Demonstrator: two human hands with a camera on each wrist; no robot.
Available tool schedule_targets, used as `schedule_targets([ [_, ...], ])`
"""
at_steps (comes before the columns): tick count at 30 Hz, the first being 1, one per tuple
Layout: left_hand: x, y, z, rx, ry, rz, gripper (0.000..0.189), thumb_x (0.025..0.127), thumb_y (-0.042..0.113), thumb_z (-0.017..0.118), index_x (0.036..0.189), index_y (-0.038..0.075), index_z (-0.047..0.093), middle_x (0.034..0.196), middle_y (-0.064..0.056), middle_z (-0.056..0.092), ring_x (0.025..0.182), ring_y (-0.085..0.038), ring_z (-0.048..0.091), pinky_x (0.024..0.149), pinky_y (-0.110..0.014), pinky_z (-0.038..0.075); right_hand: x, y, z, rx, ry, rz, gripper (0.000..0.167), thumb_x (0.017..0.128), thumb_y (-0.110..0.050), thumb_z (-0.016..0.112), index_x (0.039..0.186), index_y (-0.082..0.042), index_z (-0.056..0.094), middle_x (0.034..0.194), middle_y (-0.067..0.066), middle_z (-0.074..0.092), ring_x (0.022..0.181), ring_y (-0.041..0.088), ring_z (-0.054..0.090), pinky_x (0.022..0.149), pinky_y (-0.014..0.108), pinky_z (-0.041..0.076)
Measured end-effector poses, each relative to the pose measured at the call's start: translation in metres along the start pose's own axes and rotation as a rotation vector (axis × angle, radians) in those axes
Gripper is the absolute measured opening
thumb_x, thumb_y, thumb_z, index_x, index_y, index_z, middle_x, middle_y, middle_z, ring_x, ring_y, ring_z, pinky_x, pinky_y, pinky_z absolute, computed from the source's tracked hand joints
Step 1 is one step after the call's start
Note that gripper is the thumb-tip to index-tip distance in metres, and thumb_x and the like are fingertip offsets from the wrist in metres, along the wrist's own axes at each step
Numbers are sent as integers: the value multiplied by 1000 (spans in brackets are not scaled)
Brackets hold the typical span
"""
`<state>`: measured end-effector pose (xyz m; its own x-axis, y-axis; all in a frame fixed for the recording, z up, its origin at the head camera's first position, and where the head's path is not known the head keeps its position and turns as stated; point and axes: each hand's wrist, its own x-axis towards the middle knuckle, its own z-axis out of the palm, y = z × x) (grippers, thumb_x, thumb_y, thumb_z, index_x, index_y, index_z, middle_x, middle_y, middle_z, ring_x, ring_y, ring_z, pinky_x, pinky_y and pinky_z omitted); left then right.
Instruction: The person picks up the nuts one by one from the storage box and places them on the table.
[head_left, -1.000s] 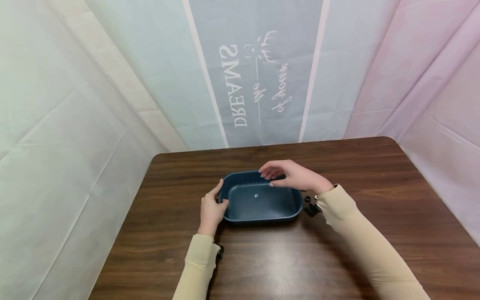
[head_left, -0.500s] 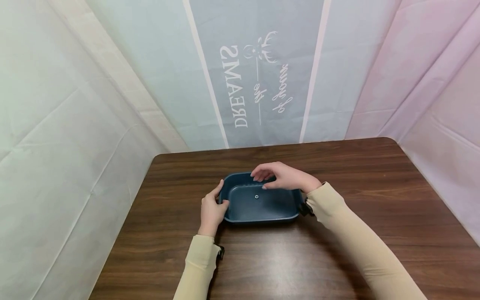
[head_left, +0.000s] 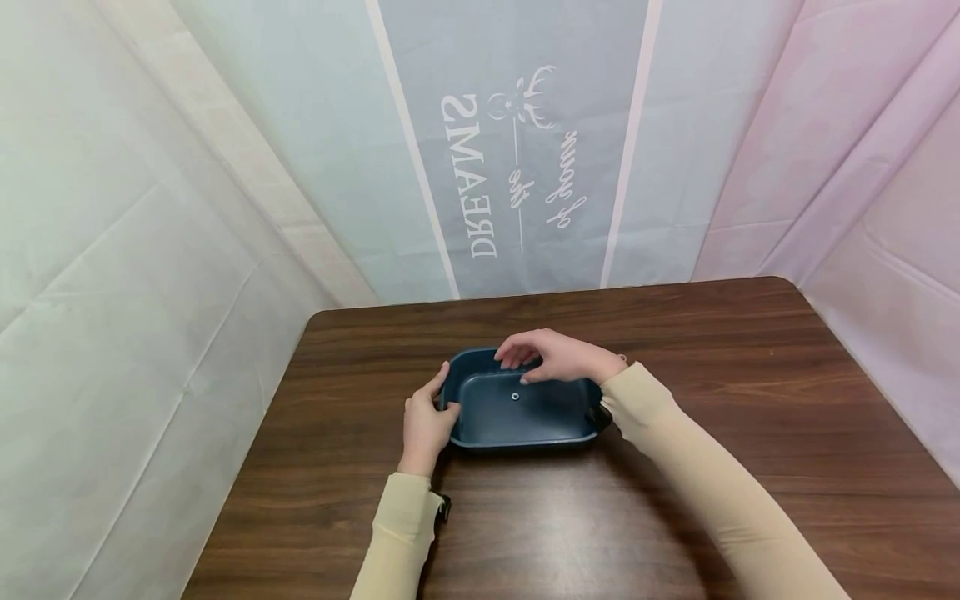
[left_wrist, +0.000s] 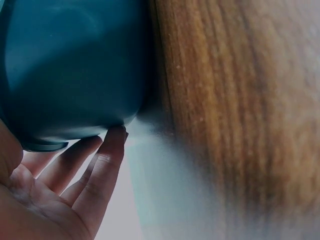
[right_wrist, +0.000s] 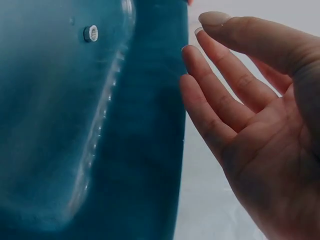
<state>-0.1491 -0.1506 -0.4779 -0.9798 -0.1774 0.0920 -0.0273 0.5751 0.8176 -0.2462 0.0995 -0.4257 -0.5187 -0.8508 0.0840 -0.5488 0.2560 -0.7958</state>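
Observation:
A dark blue rectangular tray point(head_left: 525, 421) with raised walls sits on the table. At its left end my left hand point(head_left: 426, 423) grips the wall, thumb over the inside and fingers outside. The left wrist view shows those fingers point(left_wrist: 102, 180) against the tray's outer wall. My right hand point(head_left: 551, 354) hovers over the far right part of the tray, fingers loosely bent. Nothing shows between thumb and fingers in the right wrist view. On the tray floor, left of the right fingertips in that view, lies a small silver nut point(right_wrist: 91, 33).
The brown wood-grain table point(head_left: 360, 350) extends around the tray on all sides. A printed fabric backdrop point(head_left: 525, 250) rises behind its far edge, with pale fabric walls at left and right. My right sleeve point(head_left: 637, 404) covers the tray's right end.
My right hand has shifted left over the tray. A small black ring beside the tray's right end is now out of sight behind my sleeve. The left hand keeps its grip.

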Motion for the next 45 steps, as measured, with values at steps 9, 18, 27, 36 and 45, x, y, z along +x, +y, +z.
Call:
schedule_targets([
  [9, -2, 0, -1, 17, 9, -7, 66, 80, 0, 65, 139, 26, 52, 126, -13, 60, 44, -17, 44, 46, -29, 39, 10, 7, 6, 2, -33, 25, 46, 83, 6, 68, 127, -1, 56, 115, 15, 61, 106, 29, 57, 93, 41, 45],
  [18, -6, 4, 0, 16, 8, 5, 66, 80, -1, 65, 140, 22, 52, 126, -16, 59, 40, -17, 41, 43, -29, 38, 12, 21, 20, 46, -94, 74, 48, 82, 11, 66, 127, 2, 54, 115, 16, 61, 107, 33, 57, 94, 45, 44],
  [27, -3, 3, 1, 34, 24, 19, 67, 78, 0, 65, 138, 25, 53, 124, -12, 61, 39, -16, 38, 42, -29, 36, 14, 26, 24, 37, -123, 119, 46, 83, 10, 65, 127, 0, 56, 111, 13, 63, 103, 26, 59, 91, 39, 46],
  [36, -1, 5, 0, 35, 22, 0, 70, 78, 0, 64, 137, 35, 51, 127, -8, 60, 38, -16, 38, 41, -28, 37, 16, 29, 22, 28, -143, 154, 47, 82, 11, 65, 126, -1, 56, 107, 12, 63, 100, 24, 60, 87, 35, 48],
  [45, 0, 2, 0, 39, 17, 7, 71, 78, 0, 64, 138, 34, 50, 128, -9, 60, 37, -15, 38, 42, -28, 37, 18, 34, 25, 18, -152, 173, 51, 81, 14, 63, 129, 0, 53, 100, 12, 62, 87, 22, 60, 76, 30, 50],
])
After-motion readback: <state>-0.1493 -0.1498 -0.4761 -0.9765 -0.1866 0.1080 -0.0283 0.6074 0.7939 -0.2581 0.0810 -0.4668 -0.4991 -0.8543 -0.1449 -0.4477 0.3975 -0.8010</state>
